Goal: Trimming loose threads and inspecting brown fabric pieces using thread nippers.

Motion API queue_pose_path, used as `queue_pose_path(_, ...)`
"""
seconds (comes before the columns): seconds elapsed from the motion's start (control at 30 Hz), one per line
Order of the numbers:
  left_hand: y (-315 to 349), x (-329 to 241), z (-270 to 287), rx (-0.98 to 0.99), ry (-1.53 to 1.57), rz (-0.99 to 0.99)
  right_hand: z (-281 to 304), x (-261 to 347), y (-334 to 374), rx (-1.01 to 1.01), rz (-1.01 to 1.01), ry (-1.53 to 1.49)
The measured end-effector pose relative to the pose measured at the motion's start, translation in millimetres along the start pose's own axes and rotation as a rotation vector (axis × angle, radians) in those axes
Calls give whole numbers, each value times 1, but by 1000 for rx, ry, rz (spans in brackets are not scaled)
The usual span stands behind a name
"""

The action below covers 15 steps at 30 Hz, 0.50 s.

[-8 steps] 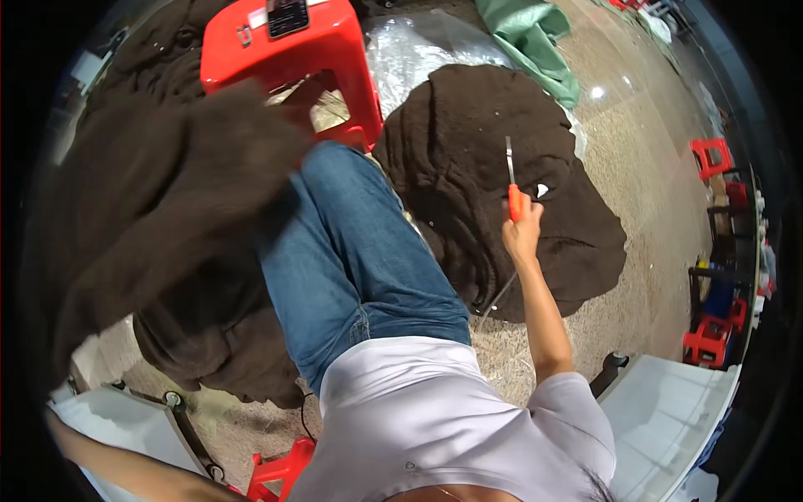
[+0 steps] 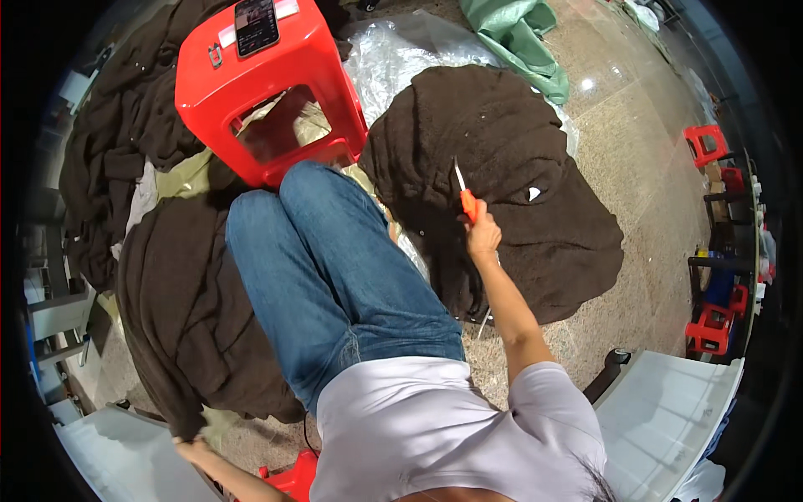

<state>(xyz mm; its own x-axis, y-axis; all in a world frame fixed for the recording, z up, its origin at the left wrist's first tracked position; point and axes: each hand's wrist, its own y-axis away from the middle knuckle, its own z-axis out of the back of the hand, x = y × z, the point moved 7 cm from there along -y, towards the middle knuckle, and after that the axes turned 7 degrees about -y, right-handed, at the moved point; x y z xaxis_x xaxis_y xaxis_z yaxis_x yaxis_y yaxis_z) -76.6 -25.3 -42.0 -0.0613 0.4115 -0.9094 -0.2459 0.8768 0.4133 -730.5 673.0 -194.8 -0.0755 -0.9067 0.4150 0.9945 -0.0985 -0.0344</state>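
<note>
My right hand [image 2: 483, 235] is closed around an orange-handled tool [image 2: 469, 203] with a slim, pointed metal blade. I cannot tell whether it is a knife or closed scissors. The tool is above a dark brown fleecy cloth [image 2: 552, 243] heaped on the floor at my right. A small white patch [image 2: 534, 193] shows on this cloth. Down at the lower left, my left hand [image 2: 194, 449] pinches the lower edge of another dark brown cloth [image 2: 180, 309], which is spread beside my left leg; the fingertips are partly hidden.
A red plastic stool [image 2: 276, 100] in front of my knees carries a phone [image 2: 256, 27] and a small metal clip-like object [image 2: 215, 56]. More brown cloth [image 2: 109, 167] lies far left. Clear plastic sheeting [image 2: 401, 50] and green fabric [image 2: 523, 42] lie beyond. White wheeled panels flank me.
The cloth at left, raised and blurred before, has come down beside my leg, with my left hand at its edge. My right hand with the orange-handled tool has shifted left.
</note>
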Motion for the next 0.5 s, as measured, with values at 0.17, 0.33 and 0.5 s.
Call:
queue_pose_path(0.17, 14, 92, -28, -102, -131, 179, -23, -51, -13, -99, -101, 103)
queue_pose_path(0.33, 151, -6, -160, -10, -515, -890, 33, 5, 14, 54, -249, -264)
queue_pose_path(0.5, 401, 63, -378, 1274, -162, -1, 124, 74, 80, 142, -140, -907)
